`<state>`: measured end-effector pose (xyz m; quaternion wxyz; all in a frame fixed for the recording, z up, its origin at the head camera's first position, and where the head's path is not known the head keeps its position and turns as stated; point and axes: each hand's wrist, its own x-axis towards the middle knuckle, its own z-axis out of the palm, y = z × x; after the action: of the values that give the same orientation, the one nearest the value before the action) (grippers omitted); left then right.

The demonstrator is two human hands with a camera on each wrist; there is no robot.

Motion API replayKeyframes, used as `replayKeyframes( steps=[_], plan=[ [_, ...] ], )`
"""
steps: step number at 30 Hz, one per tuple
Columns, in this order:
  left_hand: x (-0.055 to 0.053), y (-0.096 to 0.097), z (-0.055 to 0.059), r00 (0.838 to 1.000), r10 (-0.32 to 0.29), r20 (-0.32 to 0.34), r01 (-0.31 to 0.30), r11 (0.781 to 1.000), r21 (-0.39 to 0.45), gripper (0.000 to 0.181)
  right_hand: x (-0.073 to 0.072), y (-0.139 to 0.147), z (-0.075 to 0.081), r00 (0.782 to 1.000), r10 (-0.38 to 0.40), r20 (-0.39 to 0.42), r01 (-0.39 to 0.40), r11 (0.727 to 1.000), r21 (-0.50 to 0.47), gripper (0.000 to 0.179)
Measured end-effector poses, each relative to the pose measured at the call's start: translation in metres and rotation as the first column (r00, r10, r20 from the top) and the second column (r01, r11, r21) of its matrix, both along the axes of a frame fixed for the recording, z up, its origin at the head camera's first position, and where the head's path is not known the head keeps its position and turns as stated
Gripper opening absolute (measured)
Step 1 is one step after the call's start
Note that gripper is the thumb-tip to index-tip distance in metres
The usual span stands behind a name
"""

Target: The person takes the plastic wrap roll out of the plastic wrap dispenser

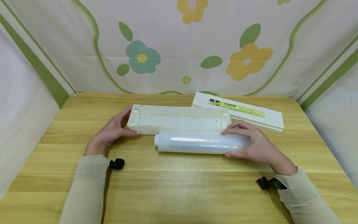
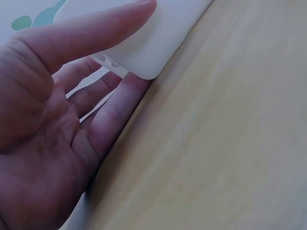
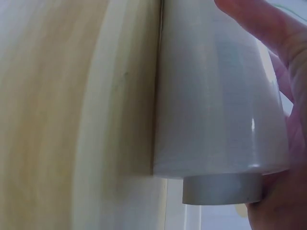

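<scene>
A roll of cling film (image 1: 193, 142), shiny and pale, lies along the front of a long white open box (image 1: 179, 118). My right hand (image 1: 254, 143) grips the roll's right end, thumb in front and fingers over the top. A white core (image 3: 222, 189) sticks out of that end in the right wrist view. At the box's left end, my left hand (image 1: 113, 130) holds it with the thumb against the front wall and fingers around the end. The left wrist view shows that thumb on the box's smooth white wall (image 2: 148, 48). The box's inside shows no roll.
Behind the box, at the right, a white lid (image 1: 271, 118) with a green-yellow label lies slanted on the wooden table (image 1: 179, 193). A flowered cloth (image 1: 173, 37) hangs along the table's back edge. Small black devices are worn at both wrists.
</scene>
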<state>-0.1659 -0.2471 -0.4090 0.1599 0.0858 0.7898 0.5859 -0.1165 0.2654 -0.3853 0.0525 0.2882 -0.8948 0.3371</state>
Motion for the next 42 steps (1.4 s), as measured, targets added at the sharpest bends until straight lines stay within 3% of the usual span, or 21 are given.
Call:
replayKeyframes(
  steps=[24,31,36,42],
  plan=[
    [0.000,-0.001,-0.001,1.000,0.002,0.000,-0.002,1.000,0.013,0.108,-0.001,-0.001,0.002,0.999,0.026,0.019,-0.027,0.999,0.037,0.064],
    [0.001,0.002,0.001,1.000,0.023,-0.009,-0.023,1.000,-0.010,0.104,-0.002,0.001,0.005,0.998,0.047,-0.033,-0.044,0.995,0.088,0.070],
    [0.003,0.003,0.002,0.999,0.016,-0.030,-0.016,1.000,-0.014,0.106,-0.001,0.001,0.007,0.995,0.048,-0.088,-0.043,0.997,0.061,0.076],
    [0.008,-0.002,0.008,0.999,0.053,0.008,-0.054,0.998,0.018,0.106,-0.002,0.004,0.014,0.975,-0.050,-0.218,0.057,0.998,0.025,0.069]
  ],
)
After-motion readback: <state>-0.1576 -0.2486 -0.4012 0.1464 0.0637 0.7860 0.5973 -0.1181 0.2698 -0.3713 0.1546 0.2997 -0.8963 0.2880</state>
